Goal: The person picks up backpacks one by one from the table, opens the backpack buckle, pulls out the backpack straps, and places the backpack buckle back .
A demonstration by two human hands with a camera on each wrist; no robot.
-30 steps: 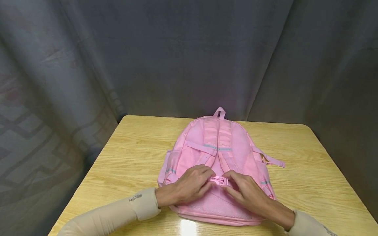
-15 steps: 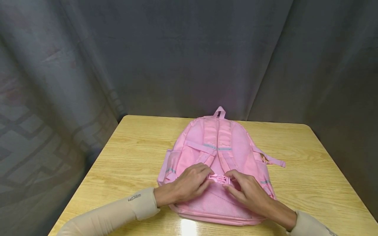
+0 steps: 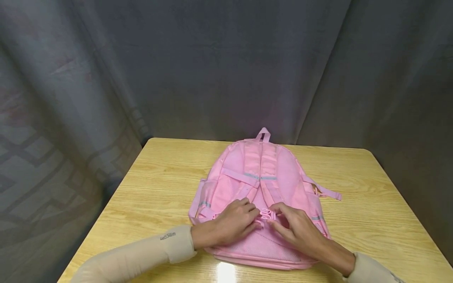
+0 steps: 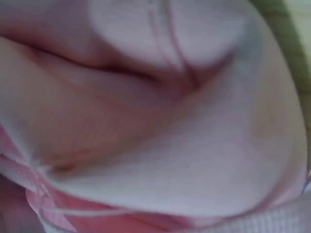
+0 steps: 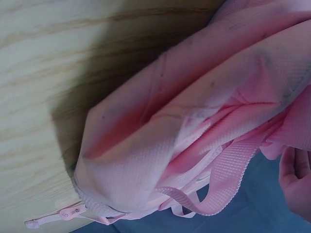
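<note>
A pink backpack [image 3: 279, 245] lies on the table with its straps facing up. Over its lower back, my right hand [image 3: 295, 226] pinches the pronged half of a pink side-release buckle [image 3: 267, 214] between thumb and fingers. My left hand [image 3: 235, 220] holds the other buckle half [image 3: 259, 224] at its fingertips, mostly covered by the fingers. The two halves sit apart, the left one slightly lower. The left wrist view shows blurred pink cloth of the bag up close. Fingers [image 5: 296, 179] of the right hand show at the edge of the right wrist view.
The wooden table [image 3: 159, 184] extends on both sides of the bag. A loose strap end [image 3: 330, 193] sticks out to the bag's right, and the top handle [image 3: 263, 135] points toward the grey curtain [image 3: 226, 70] behind.
The buckle halves, joined or overlapping earlier, have come apart. My left hand has shifted slightly right and down with its half; my right hand has hardly moved.
</note>
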